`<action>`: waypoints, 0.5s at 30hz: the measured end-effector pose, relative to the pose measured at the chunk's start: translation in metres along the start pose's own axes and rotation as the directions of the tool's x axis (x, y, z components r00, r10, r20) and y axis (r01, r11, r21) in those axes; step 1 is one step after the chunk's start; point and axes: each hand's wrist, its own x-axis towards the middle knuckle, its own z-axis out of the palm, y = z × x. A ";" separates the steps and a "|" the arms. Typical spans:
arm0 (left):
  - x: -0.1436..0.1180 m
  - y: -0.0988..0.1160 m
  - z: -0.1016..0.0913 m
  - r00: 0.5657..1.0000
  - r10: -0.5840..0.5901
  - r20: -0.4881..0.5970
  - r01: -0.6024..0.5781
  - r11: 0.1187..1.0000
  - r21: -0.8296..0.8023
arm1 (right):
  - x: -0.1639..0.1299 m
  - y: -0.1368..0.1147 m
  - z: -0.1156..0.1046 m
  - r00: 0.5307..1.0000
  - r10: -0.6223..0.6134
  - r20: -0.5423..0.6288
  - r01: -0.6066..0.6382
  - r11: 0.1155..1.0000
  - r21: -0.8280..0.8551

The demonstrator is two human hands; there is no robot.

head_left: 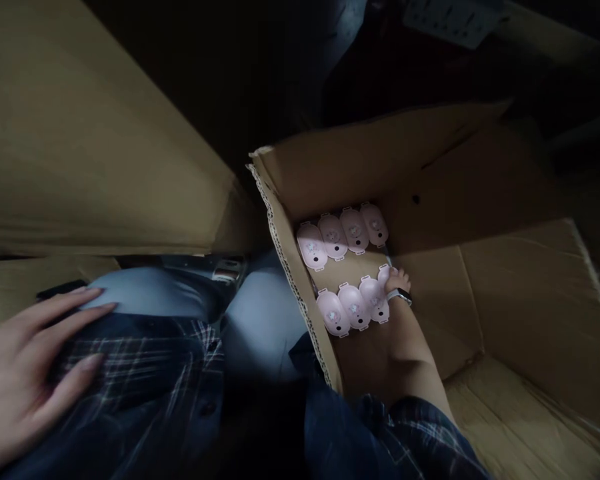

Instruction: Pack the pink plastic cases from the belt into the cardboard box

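Deep inside a large cardboard box (520, 280), my right hand (398, 281) grips the outermost pink oval plastic case (384, 272) of the nearer row. Much of that case is hidden behind the fingers. Beside it in the same row stand more pink oval cases (356, 308), close together, each with a small printed picture, a black dot and tabs at its ends. A second row of matching cases (334, 237) lies farther off. My left hand (35, 367), fingers spread and holding nothing, is over my lap near my thigh.
The open box's near-left wall has a ragged corrugated edge (285, 260). Another large cardboard surface (90, 127) rises on the left. A light-coloured power strip (453, 20) lies in the dim area at the top. My knees sit between the cardboard pieces.
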 end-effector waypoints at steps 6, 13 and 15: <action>0.043 0.011 0.015 0.898 0.438 0.033 -0.438 0.886 0.155 | -0.004 -0.022 -0.045 0.992 -0.114 -0.043 0.119 0.986 0.118; 0.085 -0.020 -0.018 0.791 0.586 0.177 -0.575 0.810 -0.113 | -0.096 -0.102 -0.123 0.947 -0.296 -0.121 0.320 0.874 0.366; 0.092 -0.021 -0.043 0.774 0.587 0.236 -0.569 0.809 -0.146 | -0.148 -0.126 -0.143 0.934 -0.337 -0.116 0.347 0.790 0.505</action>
